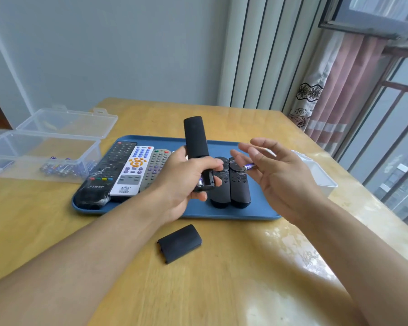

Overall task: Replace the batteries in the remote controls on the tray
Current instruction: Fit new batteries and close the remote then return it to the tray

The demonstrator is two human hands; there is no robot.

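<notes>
The left hand (186, 182) has its grip closed around a black remote (196, 147), fingers wrapped over the lower end and the long body tilted up and away over the tray (257, 212). The end nearest the person shows an open battery bay, and a glint of metal and purple inside suggests 1 battery is seated there. Holding the remote with the bay toward the person probably keeps the slot in view and within reach of the other hand.

The right hand (278, 175) is spread, palm turned inward, and a small purple battery (249, 165) sits at the fingertips; motion blur makes it hard to tell whether the grip is pinching it or letting it go. It is just beside the open bay, so it is likely either coming out or about to go in.

The battery cover (180, 243) lies on the bench (222, 290) in front of the tray, set aside so it stays close for refitting.

On the tray, 3 long remotes lie side by side at the left and 2 short black ones (230, 184) sit directly under the hands. A clear plastic box (40, 151) with its lid flipped back stands left of the tray, loose batteries in its bottom. A white container (320, 175) sits to the right, partly hidden by the right hand. Nothing blocks the path between hand and bay.
</notes>
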